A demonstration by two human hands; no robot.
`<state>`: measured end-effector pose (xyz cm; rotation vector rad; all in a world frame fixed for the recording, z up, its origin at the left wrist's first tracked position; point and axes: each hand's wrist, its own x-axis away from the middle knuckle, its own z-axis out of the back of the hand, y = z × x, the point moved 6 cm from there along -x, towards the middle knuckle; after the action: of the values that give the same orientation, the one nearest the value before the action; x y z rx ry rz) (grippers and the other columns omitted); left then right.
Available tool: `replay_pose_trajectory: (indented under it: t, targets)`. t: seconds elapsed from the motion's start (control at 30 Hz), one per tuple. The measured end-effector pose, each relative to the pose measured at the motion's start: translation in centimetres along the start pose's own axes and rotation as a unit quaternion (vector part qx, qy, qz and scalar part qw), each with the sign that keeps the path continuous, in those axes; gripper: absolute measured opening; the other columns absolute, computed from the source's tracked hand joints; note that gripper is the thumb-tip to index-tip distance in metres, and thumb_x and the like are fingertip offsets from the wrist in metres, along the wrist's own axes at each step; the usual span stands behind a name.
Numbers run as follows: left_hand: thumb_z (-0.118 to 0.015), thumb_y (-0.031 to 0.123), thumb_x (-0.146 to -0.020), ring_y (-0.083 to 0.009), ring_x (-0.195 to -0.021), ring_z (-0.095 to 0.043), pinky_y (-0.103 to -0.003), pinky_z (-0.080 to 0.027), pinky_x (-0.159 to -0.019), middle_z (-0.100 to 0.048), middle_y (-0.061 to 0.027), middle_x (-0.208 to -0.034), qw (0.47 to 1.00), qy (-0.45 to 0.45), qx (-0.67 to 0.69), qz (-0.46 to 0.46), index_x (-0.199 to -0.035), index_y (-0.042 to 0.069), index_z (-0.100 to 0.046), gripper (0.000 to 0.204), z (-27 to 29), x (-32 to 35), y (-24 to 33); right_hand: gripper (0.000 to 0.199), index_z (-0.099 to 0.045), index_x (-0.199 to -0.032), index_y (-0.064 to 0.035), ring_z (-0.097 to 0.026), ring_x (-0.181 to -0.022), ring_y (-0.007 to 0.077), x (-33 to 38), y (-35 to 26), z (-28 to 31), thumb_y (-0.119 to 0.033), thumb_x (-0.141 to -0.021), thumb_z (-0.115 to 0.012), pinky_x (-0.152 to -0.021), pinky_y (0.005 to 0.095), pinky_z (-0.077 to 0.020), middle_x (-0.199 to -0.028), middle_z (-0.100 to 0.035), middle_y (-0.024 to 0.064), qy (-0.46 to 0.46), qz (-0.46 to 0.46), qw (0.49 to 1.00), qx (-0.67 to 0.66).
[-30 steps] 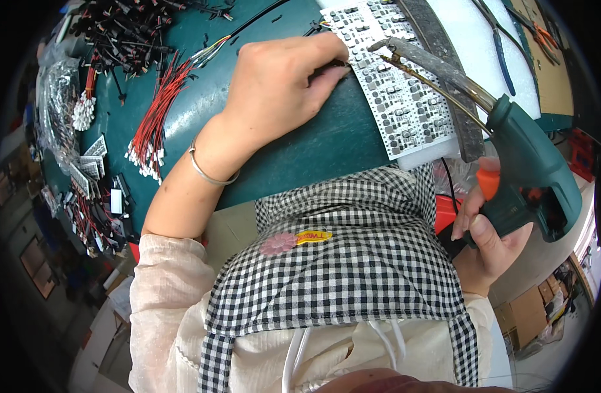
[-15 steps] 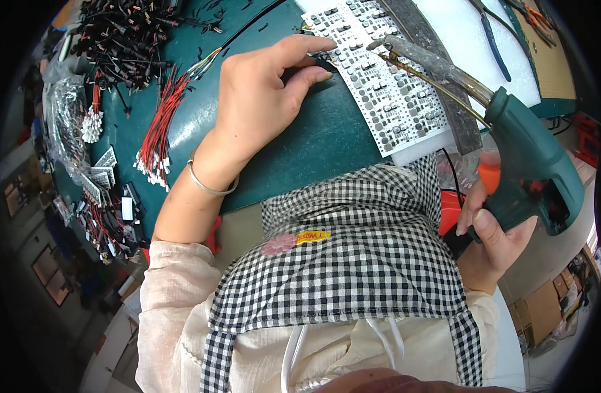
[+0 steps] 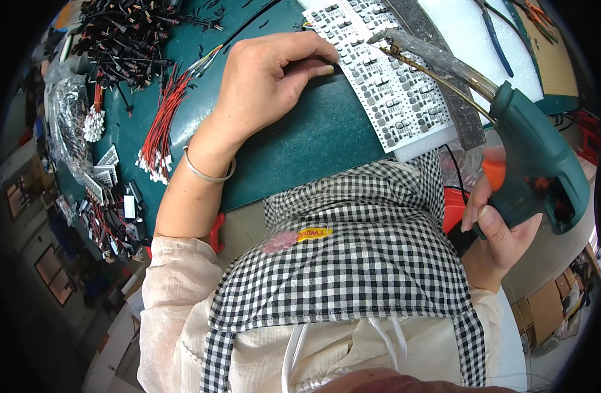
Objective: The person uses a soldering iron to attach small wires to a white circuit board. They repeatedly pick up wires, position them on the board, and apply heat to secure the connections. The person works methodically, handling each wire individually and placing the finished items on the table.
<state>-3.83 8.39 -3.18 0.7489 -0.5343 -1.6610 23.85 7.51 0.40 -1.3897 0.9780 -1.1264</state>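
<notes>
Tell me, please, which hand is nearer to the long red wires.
Left: the left hand is just right of the long red wires; the right hand is much farther right, holding the green soldering gun.

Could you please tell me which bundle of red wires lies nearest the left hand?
The fanned-out bundle, left of the left hand; the smaller bundle lies farther left, beside the plastic bag.

Smooth plastic soldering gun (image 3: 533,141)

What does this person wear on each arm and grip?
The left grip is gloveless, with a slim silvery bangle near the wrist and a loose cream sleeve ending near the elbow. The right grip is gloveless too.
</notes>
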Motion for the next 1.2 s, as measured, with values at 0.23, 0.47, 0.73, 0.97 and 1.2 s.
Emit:
replay_pose_trajectory:
  t: [0.23, 0.47, 0.73, 0.97, 1.2]
  targets:
    - [-0.071, -0.003, -0.075, -0.0117, -0.071, -0.067, -0.022, -0.052, -0.065, -0.071, -0.0053, -0.082, 0.999, 0.029, -0.013, -0.016, -0.089, 0.003, -0.069, 0.016, -0.4, 0.3, 0.3, 0.074, -0.038, -0.121, 0.0173, -0.048, -0.048, 0.0120, -0.2, -0.2, -0.2, -0.024, -0.073, -0.077, -0.039, 0.0225, -0.0418, -0.077, -0.054, 0.0156, -0.001, 0.010, 1.000, 0.009]
    - [-0.072, -0.002, -0.073, -0.0137, -0.068, -0.068, -0.022, -0.052, -0.062, -0.070, -0.0060, -0.078, 0.997, 0.047, -0.045, -0.040, -0.087, 0.004, -0.070, 0.015, -0.2, 0.5, 0.7, 0.074, -0.039, -0.121, 0.0160, -0.048, -0.049, 0.0125, 0.4, -0.4, -0.2, -0.023, -0.073, -0.079, -0.039, 0.0234, -0.0422, -0.084, -0.054, 0.0169, 0.002, -0.007, 1.000, 0.005]
    - [-0.071, -0.007, -0.068, -0.0169, -0.065, -0.068, -0.024, -0.052, -0.058, -0.069, -0.0070, -0.075, 0.990, 0.073, -0.043, -0.110, -0.086, 0.004, -0.070, 0.022, -0.2, 0.7, 0.5, 0.070, -0.040, -0.120, 0.0132, -0.050, -0.054, 0.0129, 1.6, 1.1, 0.2, -0.019, -0.072, -0.080, -0.041, 0.0235, -0.0439, -0.099, -0.053, 0.0188, -0.016, -0.054, 0.998, -0.003]
    - [-0.069, -0.011, -0.067, -0.0174, -0.065, -0.068, -0.025, -0.052, -0.058, -0.069, -0.0070, -0.075, 0.989, 0.054, -0.052, -0.127, -0.087, 0.003, -0.069, 0.024, -0.2, 0.8, 0.4, 0.057, -0.047, -0.120, 0.0078, -0.055, -0.065, 0.0148, 1.6, 1.5, -0.2, -0.005, -0.072, -0.075, -0.053, 0.0250, -0.0477, -0.104, -0.056, 0.0159, -0.056, -0.079, 0.995, -0.014]
    - [-0.067, -0.013, -0.063, -0.0186, -0.066, -0.068, -0.026, -0.052, -0.057, -0.068, -0.0076, -0.075, 0.988, 0.056, -0.051, -0.131, -0.086, 0.003, -0.069, 0.028, -0.3, 0.8, 0.5, 0.037, -0.055, -0.109, 0.0044, -0.055, -0.070, 0.0149, 1.9, 2.0, -0.8, 0.005, -0.074, -0.068, -0.063, 0.0266, -0.0458, -0.085, -0.059, 0.0078, -0.100, -0.111, 0.989, -0.011]
